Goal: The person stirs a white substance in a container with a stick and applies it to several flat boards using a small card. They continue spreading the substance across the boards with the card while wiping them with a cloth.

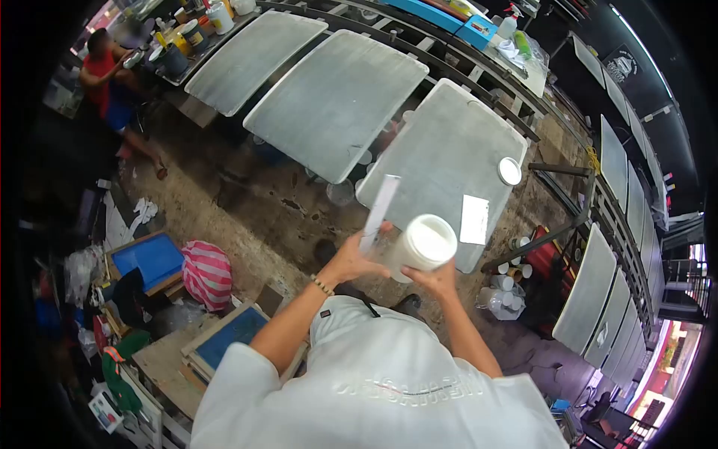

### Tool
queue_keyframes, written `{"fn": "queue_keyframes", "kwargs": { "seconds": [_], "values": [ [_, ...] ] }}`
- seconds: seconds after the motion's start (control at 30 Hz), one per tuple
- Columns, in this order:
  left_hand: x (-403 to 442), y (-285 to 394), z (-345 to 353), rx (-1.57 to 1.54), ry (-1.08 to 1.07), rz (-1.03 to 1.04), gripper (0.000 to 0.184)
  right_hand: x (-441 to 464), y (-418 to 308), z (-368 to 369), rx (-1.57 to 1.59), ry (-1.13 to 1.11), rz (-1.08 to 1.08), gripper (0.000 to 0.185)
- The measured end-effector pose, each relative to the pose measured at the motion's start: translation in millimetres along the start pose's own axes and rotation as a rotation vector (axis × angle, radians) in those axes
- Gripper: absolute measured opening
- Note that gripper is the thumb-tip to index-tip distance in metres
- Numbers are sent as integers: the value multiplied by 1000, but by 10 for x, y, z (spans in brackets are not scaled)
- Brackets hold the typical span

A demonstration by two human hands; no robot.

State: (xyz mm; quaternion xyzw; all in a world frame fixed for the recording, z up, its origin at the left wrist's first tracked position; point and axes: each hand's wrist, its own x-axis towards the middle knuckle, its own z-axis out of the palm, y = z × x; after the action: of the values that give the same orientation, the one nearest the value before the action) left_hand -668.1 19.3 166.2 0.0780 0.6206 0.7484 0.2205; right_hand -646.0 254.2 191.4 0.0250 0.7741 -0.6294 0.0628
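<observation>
Held in my left hand is a long, flat, whitish strip, tilted upward. My right hand grips a white open tub near its base, and white material shows inside. The fingertips of my left hand come close to the tub's left side; whether they touch it I cannot tell. Beyond the tub lies a grey board with pale edges. On it are a white sheet of paper and a round white lid.
Two more grey boards continue to the left. Blue-meshed frames and a pink-striped bundle are at lower left. A metal bar juts out at right. A seated person is at upper left.
</observation>
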Motion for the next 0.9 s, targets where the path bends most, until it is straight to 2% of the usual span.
{"fn": "queue_keyframes", "kwargs": {
  "seconds": [0.03, 0.1, 0.13, 0.17, 0.23, 0.27, 0.37, 0.4, 0.43, 0.5, 0.53, 0.57, 0.63, 0.7, 0.77, 0.9],
  "values": [
    [-22, -35, -177, -2, -8, -5, 100, 192, -70, 218, -19, -65, -1, 92],
    [-204, -112, -423, -93, 143, 158, 102, 494, -151, 693, -32, -128, -111, 93],
    [-266, -12, -524, -210, 185, 96, 110, 590, -263, 929, -10, -142, -138, 94],
    [-296, 34, -675, -216, 230, 155, 103, 642, -395, 1162, 12, -155, -169, 96],
    [-394, 123, -1030, -73, 294, 47, 95, 710, -549, 1556, 31, -184, -102, 97],
    [-418, 94, -1177, -118, 330, 76, 86, 779, -464, 1720, -34, -212, -153, 100],
    [-522, 152, -1486, -102, 391, -5, 81, 866, -426, 2056, -16, -215, -181, 100],
    [-533, 190, -1550, -76, 427, 33, 76, 909, -476, 2027, -33, -315, -154, 102],
    [-550, 220, -1613, -80, 421, 35, 76, 962, -481, 2007, -38, -311, -154, 102],
    [-617, 294, -1682, -142, 427, 58, 78, 1010, -458, 1958, 373, -511, -7, 97],
    [-611, 312, -1724, -146, 428, 103, 80, 1085, -451, 1922, 336, -503, -72, 86],
    [-626, 343, -1756, -149, 429, 92, 80, 1150, -435, 1909, 313, -380, -71, 61],
    [-608, 551, -1835, -57, 429, 144, 81, 1426, -289, 1814, -109, -197, -58, 36],
    [-561, 594, -1936, -18, 419, 120, 81, 1676, 50, 1742, -341, 16, -218, 18],
    [-527, 629, -2012, 28, 402, 116, 81, 1942, 289, 1675, -408, 121, -227, 18],
    [-370, 745, -2104, 60, 399, 204, 82, 2225, 345, 1577, -575, 173, -275, 17]
  ]
}}
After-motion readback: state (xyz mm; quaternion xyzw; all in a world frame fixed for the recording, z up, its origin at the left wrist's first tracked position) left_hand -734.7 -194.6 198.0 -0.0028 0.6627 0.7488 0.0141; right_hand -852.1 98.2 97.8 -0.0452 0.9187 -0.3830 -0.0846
